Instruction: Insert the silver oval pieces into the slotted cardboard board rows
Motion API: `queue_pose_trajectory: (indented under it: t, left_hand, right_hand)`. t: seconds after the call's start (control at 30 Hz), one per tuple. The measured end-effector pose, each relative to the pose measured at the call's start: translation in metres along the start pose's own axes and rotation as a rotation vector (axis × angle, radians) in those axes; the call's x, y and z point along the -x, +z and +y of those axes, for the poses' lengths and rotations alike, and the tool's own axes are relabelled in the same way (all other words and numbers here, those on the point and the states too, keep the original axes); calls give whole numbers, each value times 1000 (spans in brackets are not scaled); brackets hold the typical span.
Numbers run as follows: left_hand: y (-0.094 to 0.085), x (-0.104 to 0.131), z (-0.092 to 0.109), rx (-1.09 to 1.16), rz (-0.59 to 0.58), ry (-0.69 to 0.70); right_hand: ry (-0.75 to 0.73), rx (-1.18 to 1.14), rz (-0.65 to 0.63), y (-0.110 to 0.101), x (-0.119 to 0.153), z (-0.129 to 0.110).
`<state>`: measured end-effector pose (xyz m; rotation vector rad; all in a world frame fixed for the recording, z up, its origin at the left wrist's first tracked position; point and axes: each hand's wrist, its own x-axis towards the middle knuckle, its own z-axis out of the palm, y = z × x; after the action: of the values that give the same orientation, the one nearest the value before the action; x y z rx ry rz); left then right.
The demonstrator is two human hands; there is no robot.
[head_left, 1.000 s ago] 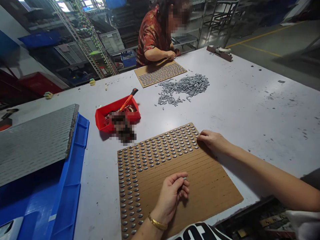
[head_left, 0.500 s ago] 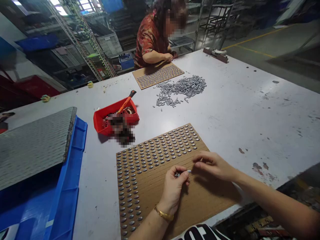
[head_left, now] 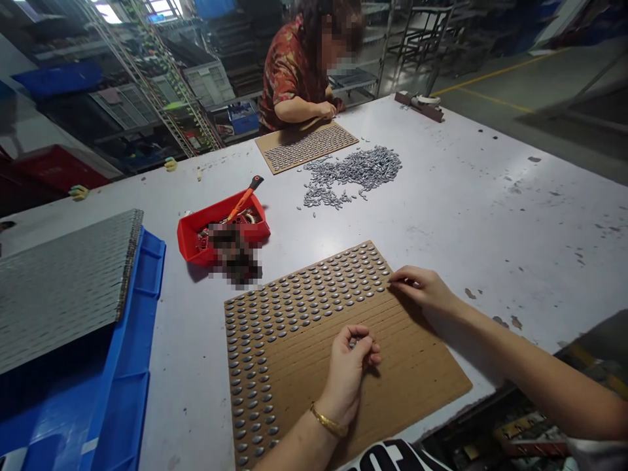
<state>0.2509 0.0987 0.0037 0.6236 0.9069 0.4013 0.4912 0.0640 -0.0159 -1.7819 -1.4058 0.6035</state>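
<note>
A sheet of brown cardboard (head_left: 343, 373) lies before me, with rows of small grey oval metal pieces (head_left: 299, 301) along its far and left sides. My left hand (head_left: 356, 356) is curled above the middle of the bare cardboard, a few grey oval pieces partly visible inside its fingers. At the right end of the rows, my right hand (head_left: 419, 288) has its thumb and fingertips pinched together close to the cardboard's right edge. What is between those fingertips, if anything, is hidden.
A heap of loose oval pieces (head_left: 367, 167) lies farther back. Across the table a person (head_left: 294, 78) works at another filled cardboard (head_left: 267, 140). A red bin (head_left: 189, 232) holds an orange-handled tool (head_left: 243, 199). On the left, a blue crate (head_left: 132, 353) bears stacked grey sheets (head_left: 69, 281).
My right hand has moved away from my left hand, up to the right end of the rows. The pale piece at my left fingertips no longer shows there. The view has shifted slightly.
</note>
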Motion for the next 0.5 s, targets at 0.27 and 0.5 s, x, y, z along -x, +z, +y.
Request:
queue_pose_trajectory:
  t: [0.27, 0.5]
  left_hand:
    - [-1, 8, 0, 53, 7, -43]
    - [2, 7, 3, 133, -22, -75]
  right_hand:
    - [-224, 254, -108, -7, -21, 24]
    - [-247, 313, -145, -10, -23, 24]
